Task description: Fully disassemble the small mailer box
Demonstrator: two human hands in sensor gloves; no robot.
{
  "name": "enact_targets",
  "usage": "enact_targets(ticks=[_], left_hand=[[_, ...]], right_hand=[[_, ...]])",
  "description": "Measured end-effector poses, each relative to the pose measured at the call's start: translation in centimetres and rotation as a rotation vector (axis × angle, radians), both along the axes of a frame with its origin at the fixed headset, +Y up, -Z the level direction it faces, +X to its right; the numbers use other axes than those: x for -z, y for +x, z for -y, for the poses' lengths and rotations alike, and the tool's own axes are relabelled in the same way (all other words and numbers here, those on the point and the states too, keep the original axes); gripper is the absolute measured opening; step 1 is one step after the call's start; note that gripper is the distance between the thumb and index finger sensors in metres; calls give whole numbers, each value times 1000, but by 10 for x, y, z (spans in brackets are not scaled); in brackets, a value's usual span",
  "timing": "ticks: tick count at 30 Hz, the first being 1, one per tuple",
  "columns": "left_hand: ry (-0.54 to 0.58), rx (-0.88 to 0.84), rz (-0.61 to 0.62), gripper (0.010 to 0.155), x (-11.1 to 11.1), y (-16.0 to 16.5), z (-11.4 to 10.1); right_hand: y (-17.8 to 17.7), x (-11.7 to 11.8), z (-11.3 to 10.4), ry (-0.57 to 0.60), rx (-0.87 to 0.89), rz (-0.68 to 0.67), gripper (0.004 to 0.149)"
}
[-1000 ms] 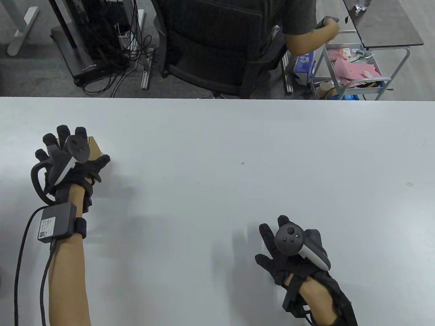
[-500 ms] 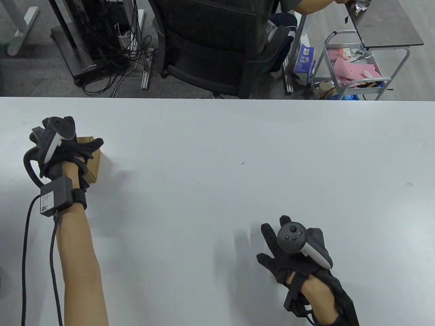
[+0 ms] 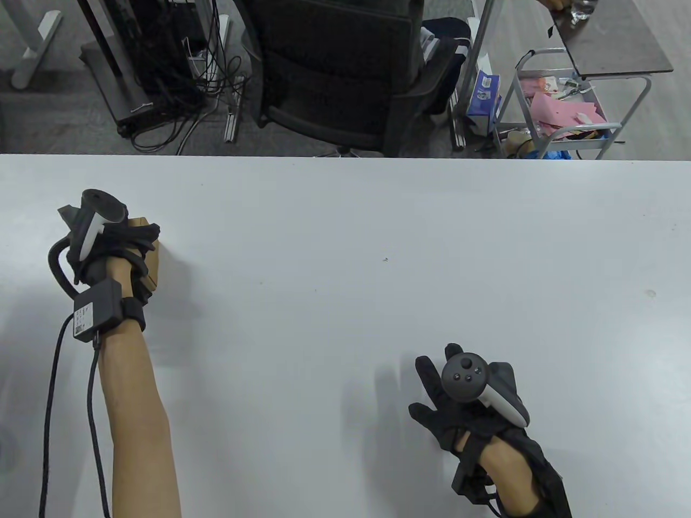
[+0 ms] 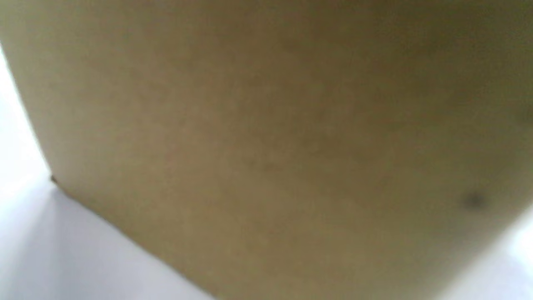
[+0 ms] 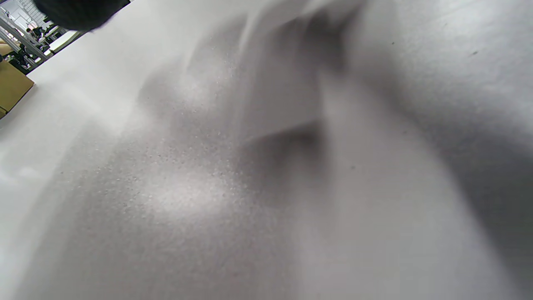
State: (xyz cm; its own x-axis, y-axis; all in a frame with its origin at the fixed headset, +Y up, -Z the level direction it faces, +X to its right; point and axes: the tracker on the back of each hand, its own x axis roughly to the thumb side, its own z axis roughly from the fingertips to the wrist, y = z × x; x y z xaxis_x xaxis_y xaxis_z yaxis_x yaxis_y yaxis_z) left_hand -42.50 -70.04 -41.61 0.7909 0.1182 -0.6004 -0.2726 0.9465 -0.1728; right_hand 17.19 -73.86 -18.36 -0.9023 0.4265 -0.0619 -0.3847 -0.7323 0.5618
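Note:
A small brown cardboard mailer box (image 3: 151,263) sits at the left of the white table (image 3: 345,243). My left hand (image 3: 127,240) grips it from above, fingers wrapped over its top, so most of it is hidden in the table view. In the left wrist view the box's plain side (image 4: 270,137) fills the frame, resting on the table. A corner of the box shows at the left edge of the right wrist view (image 5: 12,85). My right hand (image 3: 440,399) is open and empty, fingers spread, low over the table at the front right.
Beyond the table's far edge stand a black office chair (image 3: 345,70), a tangle of cables (image 3: 178,70) and a metal cart (image 3: 561,108) with pink papers.
My left hand has turned and closed over the box, from fingers spread on top to a wrapped grip, and shifted slightly right. The right hand has barely moved.

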Motion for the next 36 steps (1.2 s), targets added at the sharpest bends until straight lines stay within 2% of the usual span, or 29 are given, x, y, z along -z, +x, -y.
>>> enact_targets(ticks=[8,13,26,36], left_hand=[[35,14,54,85,-20,27,-24],[53,-15,79,85,-38,51,-32],[37,-24,176,85,-86,124,-38],[39,-107,245,84,-130,201,-37]], right_hand=[[0,1,3,-20,5,15,75],[-1,1,5,-35,6,24,75],[1,1,7,-50,22,24,75],[2,1,6,-59,28,22,75]])
